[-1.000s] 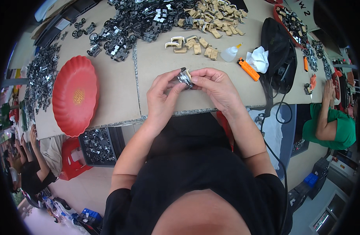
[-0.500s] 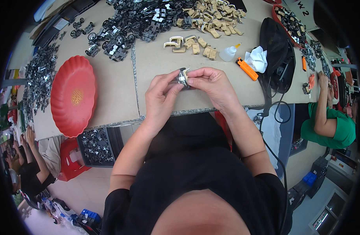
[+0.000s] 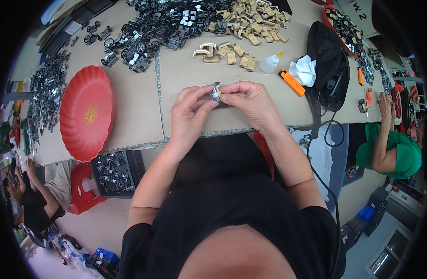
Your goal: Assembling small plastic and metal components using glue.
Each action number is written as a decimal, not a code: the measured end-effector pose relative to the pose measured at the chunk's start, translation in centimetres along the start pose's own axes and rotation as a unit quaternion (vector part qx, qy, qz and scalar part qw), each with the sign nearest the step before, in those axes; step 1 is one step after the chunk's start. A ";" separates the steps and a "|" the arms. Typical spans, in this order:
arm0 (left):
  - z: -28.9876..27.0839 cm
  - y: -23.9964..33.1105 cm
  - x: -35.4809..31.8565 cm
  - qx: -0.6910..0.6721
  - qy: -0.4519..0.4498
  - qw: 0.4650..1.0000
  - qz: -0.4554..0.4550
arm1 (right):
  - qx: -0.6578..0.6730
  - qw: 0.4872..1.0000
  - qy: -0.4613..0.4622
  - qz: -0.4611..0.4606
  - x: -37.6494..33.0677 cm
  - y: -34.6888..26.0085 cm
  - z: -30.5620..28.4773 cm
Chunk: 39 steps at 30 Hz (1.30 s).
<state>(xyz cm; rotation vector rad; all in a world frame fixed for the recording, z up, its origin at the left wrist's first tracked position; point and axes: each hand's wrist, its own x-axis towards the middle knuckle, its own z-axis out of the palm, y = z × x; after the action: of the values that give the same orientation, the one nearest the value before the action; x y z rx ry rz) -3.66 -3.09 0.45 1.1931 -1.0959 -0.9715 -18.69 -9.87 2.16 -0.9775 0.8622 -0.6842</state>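
Between my two hands, just above the near part of the table, is a small toy vehicle part (image 3: 216, 94), black and silver with a tan piece on its right side. My left hand (image 3: 191, 110) pinches its left side with thumb and fingers. The right hand (image 3: 250, 103) grips the tan side between thumb and forefinger. My fingertips cover much of the part. Beyond my hands lie a few loose tan pieces (image 3: 231, 57), near a larger heap of them (image 3: 262, 21). Left of that heap are piled black wheeled toy chassis (image 3: 141, 39).
A red scalloped dish (image 3: 78, 135) stands at the left, beside many small dark parts (image 3: 48, 88). To the right are a white squeeze bottle (image 3: 269, 64), an orange cutter (image 3: 292, 83), crumpled tissue (image 3: 304, 70) and a black bag (image 3: 332, 65). A co-worker in green (image 3: 385, 153) sits at right.
The part in my hands has tilted slightly, and both hands stay closed on it at nearly the same spot. At the right, the co-worker's hands have shifted a little.
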 end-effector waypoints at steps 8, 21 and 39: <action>-0.1 -0.6 -0.1 -0.050 0.018 0.999 0.002 | -0.041 0.990 -0.058 -0.125 -0.5 0.8 0.4; -0.7 -0.6 0.2 -0.038 -0.023 0.997 -0.055 | -0.294 0.917 -0.059 -0.263 0.0 0.5 -1.1; -2.9 2.4 4.3 0.346 -0.273 0.879 0.181 | -0.276 0.922 -0.114 -0.245 0.9 0.7 -1.9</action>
<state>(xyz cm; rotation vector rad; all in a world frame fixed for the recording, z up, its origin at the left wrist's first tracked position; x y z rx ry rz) 0.10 -6.32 3.24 1.2132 -2.1653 -0.6344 -19.84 -11.11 0.68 -1.7862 0.6098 -0.7401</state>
